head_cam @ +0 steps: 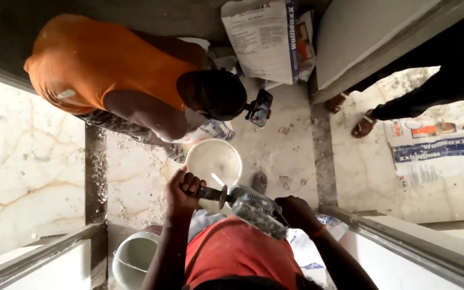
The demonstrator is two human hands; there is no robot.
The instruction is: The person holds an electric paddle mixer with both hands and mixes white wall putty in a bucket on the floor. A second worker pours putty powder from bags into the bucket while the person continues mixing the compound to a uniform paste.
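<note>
My left hand [181,189] is closed around the black side handle of a grey power drill mixer [251,208]. My right hand [296,212] grips the rear of the same tool. The tool is dusted with white powder and points down towards a white bucket [194,156] of pale mix on the floor just beyond my hands. My red shirt fills the bottom of the view. A person in an orange shirt [103,64] bends over the bucket from the far side, with a small camera on the head.
A second white bucket [132,260] stands at the lower left by a metal frame. Printed powder sacks lie at the top [267,40] and on the right [436,150]. Another person's sandalled feet [363,126] stand at the upper right. Grit covers the tiled floor.
</note>
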